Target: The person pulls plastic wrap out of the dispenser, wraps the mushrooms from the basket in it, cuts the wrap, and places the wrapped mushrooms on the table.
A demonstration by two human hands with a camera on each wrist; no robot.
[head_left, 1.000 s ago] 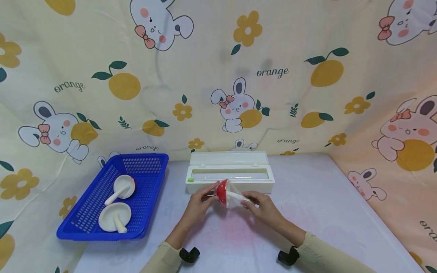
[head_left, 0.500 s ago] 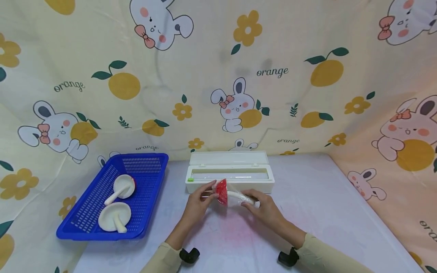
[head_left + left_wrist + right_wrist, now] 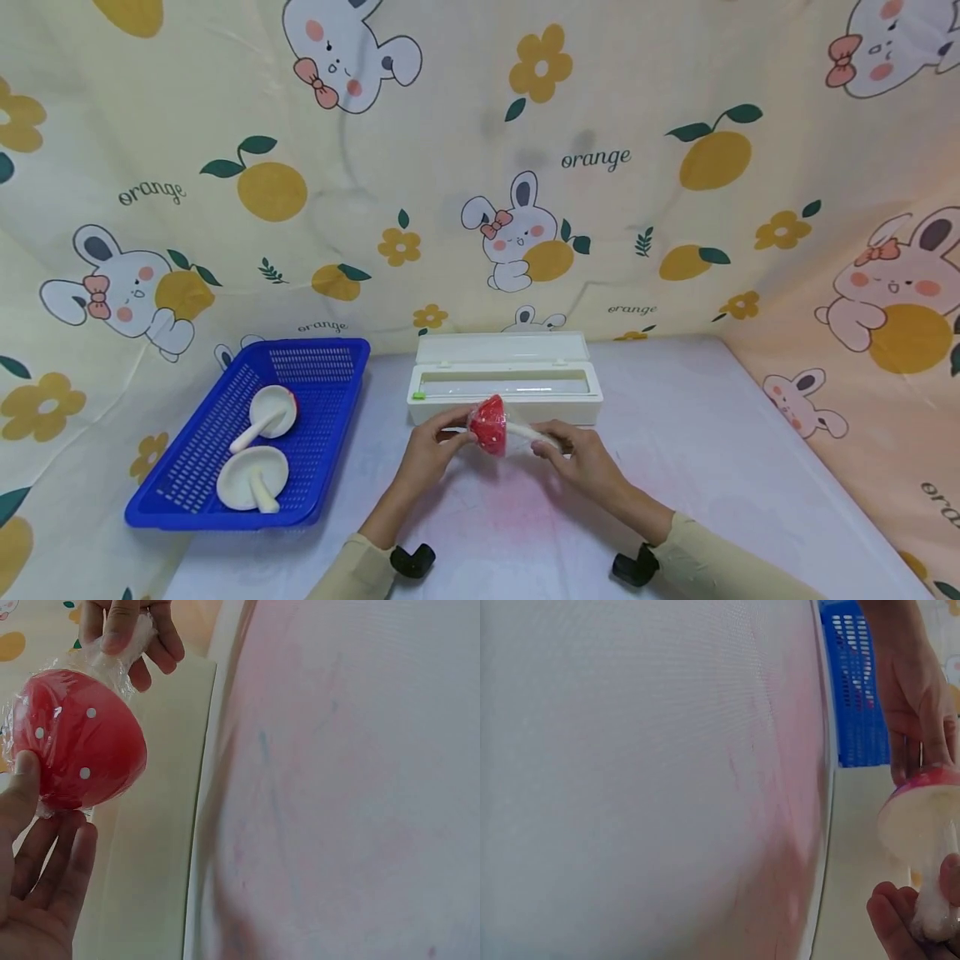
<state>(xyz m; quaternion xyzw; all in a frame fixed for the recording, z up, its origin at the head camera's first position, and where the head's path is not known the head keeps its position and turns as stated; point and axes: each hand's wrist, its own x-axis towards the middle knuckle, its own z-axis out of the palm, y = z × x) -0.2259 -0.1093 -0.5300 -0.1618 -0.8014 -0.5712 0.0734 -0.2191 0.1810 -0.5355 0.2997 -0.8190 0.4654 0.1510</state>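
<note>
Clear film [image 3: 116, 671] covers the red-capped mushroom [image 3: 491, 426], the left hand [image 3: 435, 442] pinching its cap and the right hand [image 3: 581, 454] its stem, before the white box [image 3: 528, 408]: apparently mid-wrapping, with snugging film round the stem probably called for next.

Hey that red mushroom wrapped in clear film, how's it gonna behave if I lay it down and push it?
The red mushroom would likely roll or swivel, given its round, wide cap and narrow stem. The glossy clear film may make it slippery. It's probably fairly firm: no dent shows where the left hand holds the cap.
</note>
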